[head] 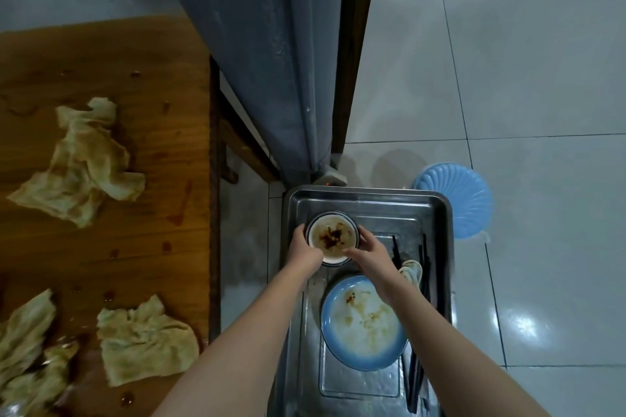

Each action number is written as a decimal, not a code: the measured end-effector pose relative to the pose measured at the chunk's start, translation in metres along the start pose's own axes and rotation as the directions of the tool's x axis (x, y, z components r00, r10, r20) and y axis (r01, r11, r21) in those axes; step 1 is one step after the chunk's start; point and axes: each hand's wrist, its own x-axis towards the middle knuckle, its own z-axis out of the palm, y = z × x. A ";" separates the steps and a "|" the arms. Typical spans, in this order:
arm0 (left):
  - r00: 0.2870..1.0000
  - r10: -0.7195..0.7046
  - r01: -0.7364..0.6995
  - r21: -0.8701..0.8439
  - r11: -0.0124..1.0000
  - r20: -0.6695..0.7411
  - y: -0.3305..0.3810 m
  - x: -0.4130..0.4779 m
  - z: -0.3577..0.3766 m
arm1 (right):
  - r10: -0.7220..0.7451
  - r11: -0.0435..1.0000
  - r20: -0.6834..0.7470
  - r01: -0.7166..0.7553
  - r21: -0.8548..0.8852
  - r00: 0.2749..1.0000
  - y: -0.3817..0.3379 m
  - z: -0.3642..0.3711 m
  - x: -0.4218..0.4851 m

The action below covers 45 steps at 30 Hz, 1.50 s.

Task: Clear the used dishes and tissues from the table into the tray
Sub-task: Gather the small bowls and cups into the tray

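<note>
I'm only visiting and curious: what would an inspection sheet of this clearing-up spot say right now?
Surface: wooden table, spotted with sauce; metal tray to its right.
Job's things: crumpled, stained tissues lie on the table; in the tray are a dirty bowl, a smeared blue plate, dark chopsticks and a white spoon.
Clutter: nothing seen beyond the sauce spots.
Hands: left hand and right hand both grip the bowl at the tray's far left; whether it rests there I cannot tell.
Cables: nothing seen.
Surroundings: pale tiled floor, blue stool, grey curtain.
</note>
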 end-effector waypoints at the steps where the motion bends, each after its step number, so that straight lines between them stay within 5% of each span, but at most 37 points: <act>1: 1.000 0.001 -0.002 0.004 1.000 0.002 0.000 -0.004 -0.001 | -0.007 1.000 -0.014 0.007 -0.006 1.000 -0.001 -0.001 -0.004; 12: 0.982 0.186 -0.182 -0.088 0.979 0.032 0.025 -0.092 -0.047 | -0.161 0.987 -0.073 0.160 -0.014 0.984 -0.057 0.005 -0.095; 23: 0.915 0.395 -0.402 -0.245 0.883 -0.076 0.028 -0.201 -0.155 | -0.362 0.923 0.037 0.364 -0.127 0.931 -0.130 0.057 -0.201; 34: 0.904 0.390 -0.428 -0.398 0.811 -0.177 -0.042 -0.244 -0.287 | -0.467 0.836 0.119 0.482 -0.265 0.876 -0.150 0.184 -0.279; 45: 0.877 0.452 -0.481 -0.295 0.826 -0.163 -0.150 -0.263 -0.449 | -0.482 0.839 0.069 0.483 -0.250 0.874 -0.127 0.341 -0.330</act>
